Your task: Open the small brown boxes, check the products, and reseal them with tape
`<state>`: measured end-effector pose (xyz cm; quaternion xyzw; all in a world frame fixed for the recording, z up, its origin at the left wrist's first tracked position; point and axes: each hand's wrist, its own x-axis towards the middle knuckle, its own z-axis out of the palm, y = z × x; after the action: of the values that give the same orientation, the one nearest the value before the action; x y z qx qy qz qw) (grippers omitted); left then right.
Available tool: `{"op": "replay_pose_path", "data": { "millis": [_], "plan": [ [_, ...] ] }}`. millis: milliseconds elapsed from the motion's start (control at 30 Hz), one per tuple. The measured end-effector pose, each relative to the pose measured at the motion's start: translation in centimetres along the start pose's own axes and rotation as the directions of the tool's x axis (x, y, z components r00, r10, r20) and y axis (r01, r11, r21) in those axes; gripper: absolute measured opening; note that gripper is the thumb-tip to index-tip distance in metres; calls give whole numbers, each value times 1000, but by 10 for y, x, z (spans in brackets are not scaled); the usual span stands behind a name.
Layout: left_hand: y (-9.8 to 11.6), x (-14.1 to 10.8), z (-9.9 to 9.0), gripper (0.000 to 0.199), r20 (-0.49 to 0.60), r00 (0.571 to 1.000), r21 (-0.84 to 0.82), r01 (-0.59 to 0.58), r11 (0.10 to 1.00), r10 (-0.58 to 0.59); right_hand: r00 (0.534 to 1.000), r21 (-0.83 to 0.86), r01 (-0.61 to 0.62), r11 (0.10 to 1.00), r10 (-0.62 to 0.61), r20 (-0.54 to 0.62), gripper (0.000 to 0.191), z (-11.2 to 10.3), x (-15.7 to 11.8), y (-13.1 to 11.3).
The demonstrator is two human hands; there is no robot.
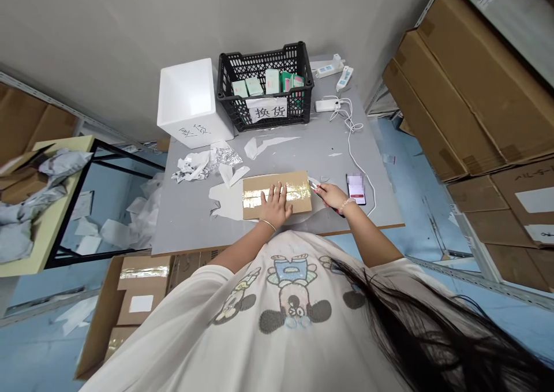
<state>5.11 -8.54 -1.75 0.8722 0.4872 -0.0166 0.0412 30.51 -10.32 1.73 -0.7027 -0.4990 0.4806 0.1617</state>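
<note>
The open left hand (273,202) lies flat on a taped cardboard parcel (298,181), its long axis running crosswise near the worktop (186,224) front edge, while the closed right hand (332,196) grips what looks like a utility knife (341,211) just off the parcel's right end.

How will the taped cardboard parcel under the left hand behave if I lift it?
Probably stiff: the taped cardboard parcel lies flat under the left hand without visibly bowing. Being thin and flat, it is unlikely to roll. The glossy tape may be slippery, so bare cardboard could grip better.
</note>
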Motion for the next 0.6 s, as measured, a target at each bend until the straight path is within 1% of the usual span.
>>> {"op": "replay_pose_path", "data": {
  "millis": [100,200,433,500,600],
  "plan": [
    [0,1,0,72,3,1000,-2,-5,1000,5,998,-54,8,999,-5,59,30,-8,-5,3],
    [0,1,-2,71,-6,1000,-8,-14,1000,14,994,-78,1,997,7,109,31,-10,-9,7],
    [1,-1,0,71,-12,1000,4,-19,1000,19,986,-29,-5,1000,10,165,30,-8,-14,20],
    [0,-1,2,71,-15,999,6,-38,999,38,986,-24,-8,1000,12,165,29,-7,-13,21],
    [-3,2,3,72,-10,996,0,-85,996,85,991,-12,3,1000,-2,130,26,-1,-10,16]
  ]
}}
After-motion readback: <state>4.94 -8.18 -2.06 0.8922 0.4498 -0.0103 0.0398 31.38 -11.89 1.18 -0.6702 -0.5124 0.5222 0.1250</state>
